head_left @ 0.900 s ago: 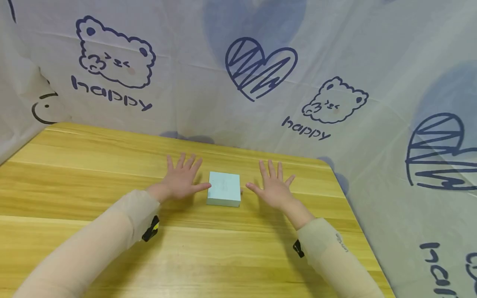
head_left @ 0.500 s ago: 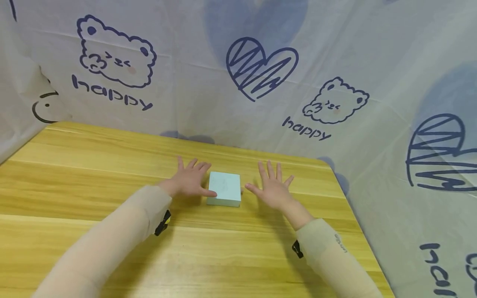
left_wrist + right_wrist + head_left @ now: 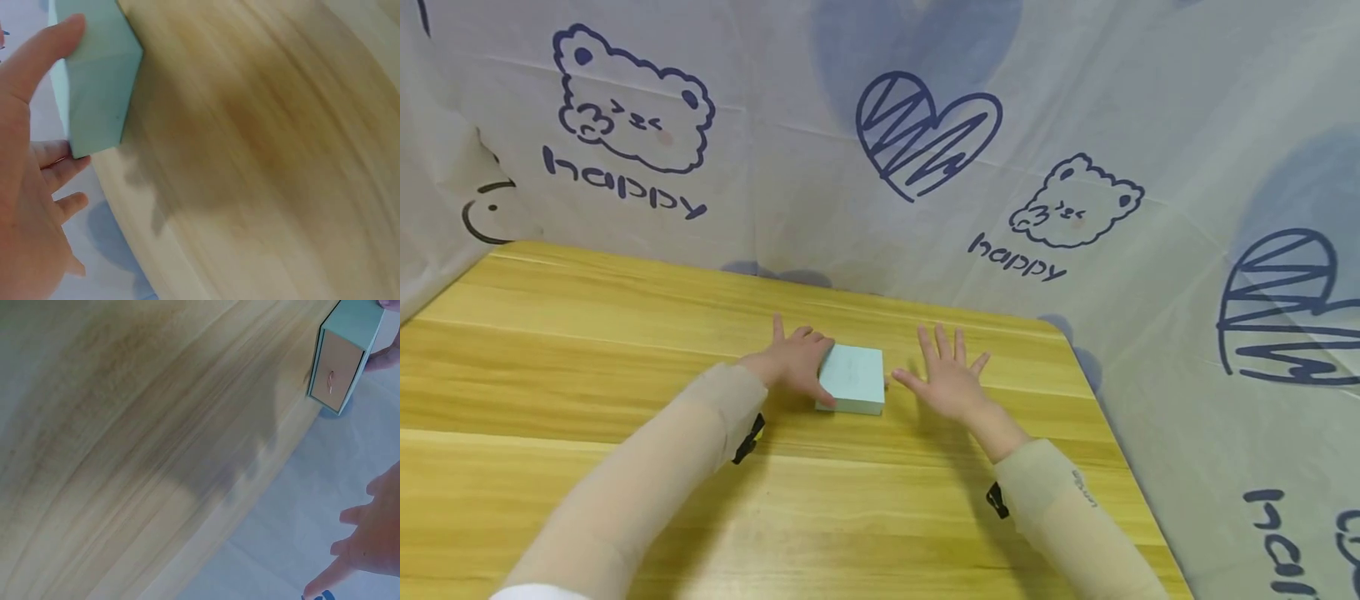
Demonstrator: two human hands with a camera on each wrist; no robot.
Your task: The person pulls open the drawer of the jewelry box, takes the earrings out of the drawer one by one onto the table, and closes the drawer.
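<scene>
Where hands (image 3: 801, 362) (image 3: 952, 385) flank square box (image 3: 856, 375), grained wood (image 3: 880, 508)

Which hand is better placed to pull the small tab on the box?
Probably the right hand: it is empty and nearest the tab. The left hand touches the opposite side of the light-blue box.

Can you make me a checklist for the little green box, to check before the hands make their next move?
1. Green box sits flat on the table: ok.
2. Left hand is round the box: ok, thumb at the near side, fingers at the far side.
3. That grip is firm: cannot tell.
4. Pink panel sits inside the box's end: ok.
5. Right hand is on the panel's little loop: not ok, its fingers are spread, apart from the box.
6. Something is inside the box: cannot tell.
</scene>
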